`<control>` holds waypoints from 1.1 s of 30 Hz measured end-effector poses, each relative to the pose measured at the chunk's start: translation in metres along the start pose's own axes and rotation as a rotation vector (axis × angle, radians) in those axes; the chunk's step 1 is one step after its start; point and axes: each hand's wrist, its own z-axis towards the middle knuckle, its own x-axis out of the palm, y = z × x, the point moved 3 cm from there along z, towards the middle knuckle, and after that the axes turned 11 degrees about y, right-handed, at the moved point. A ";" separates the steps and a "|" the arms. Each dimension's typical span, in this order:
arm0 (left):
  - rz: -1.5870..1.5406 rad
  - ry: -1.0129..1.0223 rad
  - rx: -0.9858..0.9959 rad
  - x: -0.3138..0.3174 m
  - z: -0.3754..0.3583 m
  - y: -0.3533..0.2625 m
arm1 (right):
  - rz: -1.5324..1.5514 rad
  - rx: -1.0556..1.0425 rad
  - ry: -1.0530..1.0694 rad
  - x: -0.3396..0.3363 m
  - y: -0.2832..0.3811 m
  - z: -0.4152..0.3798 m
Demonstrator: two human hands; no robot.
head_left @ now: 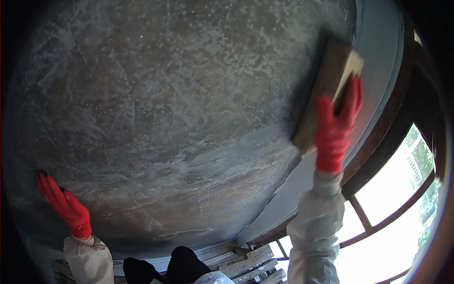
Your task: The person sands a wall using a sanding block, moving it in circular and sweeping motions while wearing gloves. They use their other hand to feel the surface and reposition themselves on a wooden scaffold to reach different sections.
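My right hand (336, 125), in a red glove, is closed round a long wooden block (326, 83) at the upper right. The block is slightly blurred and lies against the mottled grey-brown wall surface (165, 109), close to its right edge. My left hand (65, 202), also gloved in red, rests against the same surface at the lower left. Its fingers are stretched out and it holds nothing.
A pale grey border (378, 52) runs along the surface's right side. Beyond it is a dark-framed window (383, 203) with bright light. Wooden slats (250, 262) lie below, beside my dark-clothed knees (182, 265).
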 end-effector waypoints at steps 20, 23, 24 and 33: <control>-0.013 -0.005 0.021 0.000 0.000 0.000 | -0.008 0.067 0.041 0.001 -0.004 -0.032; -0.005 -0.015 0.016 0.000 0.001 -0.001 | 0.007 0.064 -0.015 0.000 -0.006 -0.004; -0.002 -0.012 0.011 0.000 0.001 -0.001 | -0.006 0.068 -0.029 0.000 -0.006 -0.004; 0.018 0.004 0.010 -0.001 0.000 -0.001 | -0.004 0.291 0.298 0.035 0.021 -0.340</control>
